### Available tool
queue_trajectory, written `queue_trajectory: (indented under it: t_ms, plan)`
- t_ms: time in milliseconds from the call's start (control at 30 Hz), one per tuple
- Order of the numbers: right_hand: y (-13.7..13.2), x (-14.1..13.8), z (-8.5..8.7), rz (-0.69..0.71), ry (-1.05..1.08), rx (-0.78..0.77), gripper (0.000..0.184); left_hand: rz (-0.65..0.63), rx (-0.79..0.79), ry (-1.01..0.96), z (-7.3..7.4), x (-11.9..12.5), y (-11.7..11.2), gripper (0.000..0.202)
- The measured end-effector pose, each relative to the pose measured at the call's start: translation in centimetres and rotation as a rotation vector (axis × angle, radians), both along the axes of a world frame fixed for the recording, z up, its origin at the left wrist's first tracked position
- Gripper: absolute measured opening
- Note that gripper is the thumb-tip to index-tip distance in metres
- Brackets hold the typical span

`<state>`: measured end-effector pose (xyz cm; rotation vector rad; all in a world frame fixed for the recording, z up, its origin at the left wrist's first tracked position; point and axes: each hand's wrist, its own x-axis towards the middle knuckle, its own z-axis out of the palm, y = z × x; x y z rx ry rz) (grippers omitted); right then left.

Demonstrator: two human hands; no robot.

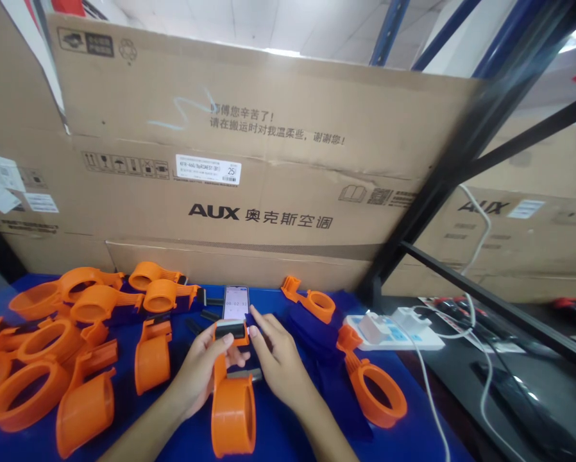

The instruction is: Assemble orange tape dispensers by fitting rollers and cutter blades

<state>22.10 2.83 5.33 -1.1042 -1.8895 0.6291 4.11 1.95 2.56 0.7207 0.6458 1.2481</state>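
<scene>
My left hand (204, 359) is closed around the head of an orange plastic tape dispenser (233, 417), its thumb lying on the black roller (231, 331). The dispenser's empty ring hangs down toward me. At the right side of the head is my right hand (281, 366), fingers stretched and apart, the thumb tip close to the roller's end; whether it touches cannot be made out. A dark grey bar (249, 375) shows behind the dispenser, partly hidden. Just beyond my hands lies a phone (236, 301) with a timer on its screen.
Several orange dispensers (25, 394) crowd the left of the blue table (182, 443). Others (379, 393) lie on the right, near a white power strip (394, 330) with cables. Black pieces (211, 315) lie by the phone. A large cardboard box (269, 160) stands behind, beside a black frame post (413, 199).
</scene>
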Motion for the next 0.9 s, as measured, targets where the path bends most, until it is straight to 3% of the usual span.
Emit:
queue_trajectory:
  t_ms: [267, 467, 700, 900]
  plan:
    - [0.1, -0.4, -1.0, 0.113, 0.365, -0.254, 0.044, -0.048, 0.015, -0.013, 0.5, -0.1, -0.5, 0.031]
    - [-0.1, -0.3, 0.1, 0.088, 0.505, -0.104, 0.040, 0.099, -0.011, 0.009, 0.2, 0.0, -0.1, 0.025]
    - [-0.6, -0.4, 0.3, 0.213, 0.457, -0.131, 0.040, 0.126, -0.002, 0.056, -0.4, 0.0, 0.5, 0.033]
    - [-0.3, 0.1, 0.8, 0.190, 0.319, -0.085, 0.037, 0.108, 0.064, 0.113, 0.1, -0.1, 0.2, 0.030]
